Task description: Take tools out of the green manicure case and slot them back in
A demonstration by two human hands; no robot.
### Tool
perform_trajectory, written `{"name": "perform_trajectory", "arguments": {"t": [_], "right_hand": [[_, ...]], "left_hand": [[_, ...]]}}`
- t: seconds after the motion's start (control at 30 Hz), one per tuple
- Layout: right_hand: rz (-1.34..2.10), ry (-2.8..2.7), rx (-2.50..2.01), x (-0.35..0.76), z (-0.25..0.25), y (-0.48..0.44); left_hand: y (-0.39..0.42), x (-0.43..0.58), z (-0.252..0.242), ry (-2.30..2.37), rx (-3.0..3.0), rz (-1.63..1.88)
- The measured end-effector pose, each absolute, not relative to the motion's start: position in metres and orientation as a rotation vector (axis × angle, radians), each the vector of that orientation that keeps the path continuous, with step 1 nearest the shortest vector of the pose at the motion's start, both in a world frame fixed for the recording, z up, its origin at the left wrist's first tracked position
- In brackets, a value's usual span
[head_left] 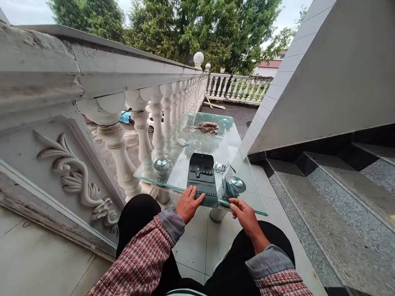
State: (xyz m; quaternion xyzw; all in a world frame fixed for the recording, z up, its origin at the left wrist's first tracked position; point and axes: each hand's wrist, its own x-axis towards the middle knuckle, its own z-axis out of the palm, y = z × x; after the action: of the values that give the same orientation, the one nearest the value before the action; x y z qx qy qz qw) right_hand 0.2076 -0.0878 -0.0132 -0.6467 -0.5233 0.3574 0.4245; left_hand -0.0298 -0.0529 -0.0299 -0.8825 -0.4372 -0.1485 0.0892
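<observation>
A black folding tool case (202, 179) lies unfolded on the glass table, with a row of small loops across its lower part and a few dark slots higher up. My left hand (189, 204) rests on the case's near left edge, fingers stretched out and lying flat. At the table's front edge, my right hand (245, 216) pinches a slim teal tool (224, 202) beside the case's lower right corner; its exact kind is too small to make out. Right of the case lies a bunch of thin dark tools (228, 189). Small metal pieces (220, 166) lie just beyond them.
The glass table (259, 201) stands on round metal-capped legs. A crumpled brown cloth (207, 127) and a small light packet (182, 142) lie farther back on it. A white balustrade (117, 152) runs along the left; stone steps (333, 197) rise on the right.
</observation>
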Motion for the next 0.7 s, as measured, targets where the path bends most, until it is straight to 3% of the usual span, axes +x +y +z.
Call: {"name": "perform_trajectory", "arguments": {"t": [0.23,0.7], "right_hand": [[1.219,-1.206,-1.422,0.187,-0.008,-0.096],[1.283,-0.999,-1.453,0.181,-0.012,-0.102]], "left_hand": [[-0.057,-0.026,-0.032,-1.292,-2.604,-0.423],[-0.06,-0.024,-0.033,-1.327,-2.597,-0.418]]}}
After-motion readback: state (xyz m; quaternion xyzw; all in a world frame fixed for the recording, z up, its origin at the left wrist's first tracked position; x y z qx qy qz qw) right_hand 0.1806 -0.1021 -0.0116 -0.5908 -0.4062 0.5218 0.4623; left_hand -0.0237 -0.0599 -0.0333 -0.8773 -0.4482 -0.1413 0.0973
